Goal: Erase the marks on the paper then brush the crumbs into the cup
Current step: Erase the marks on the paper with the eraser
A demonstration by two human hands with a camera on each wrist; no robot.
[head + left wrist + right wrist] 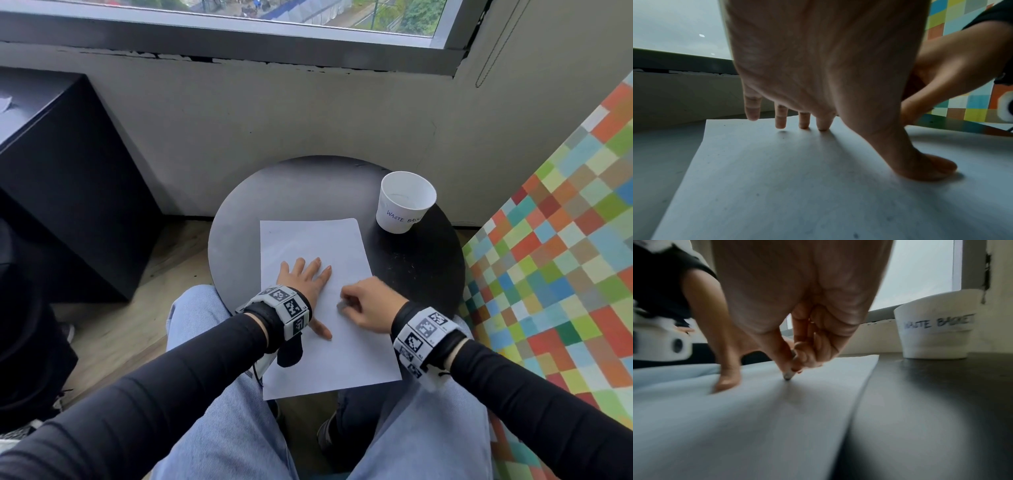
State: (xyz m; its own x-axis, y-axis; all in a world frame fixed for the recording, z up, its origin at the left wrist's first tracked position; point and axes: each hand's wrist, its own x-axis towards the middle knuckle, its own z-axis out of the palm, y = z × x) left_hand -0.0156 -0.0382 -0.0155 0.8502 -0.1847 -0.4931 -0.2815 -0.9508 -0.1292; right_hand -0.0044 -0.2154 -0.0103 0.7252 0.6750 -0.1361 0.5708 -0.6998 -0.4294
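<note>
- Desk (pixel 301 185): round and dark, carrying everything.
- Paper (pixel 308 240): a thin, limp sheet lying mid-desk, its near end overhanging; likely to slide or crease unless pinned.
- Cup (pixel 406 202): light paper, upright, far right of the sheet.
- Left hand (pixel 305 277): flat, fingers spread, pressing the paper.
- Right hand (pixel 370 305): fingers curled, pinching a small eraser (pixel 788 375), tip on the paper.

head cam looks down, wrist cams low, close, all share paper (pixel 315 246)
</note>
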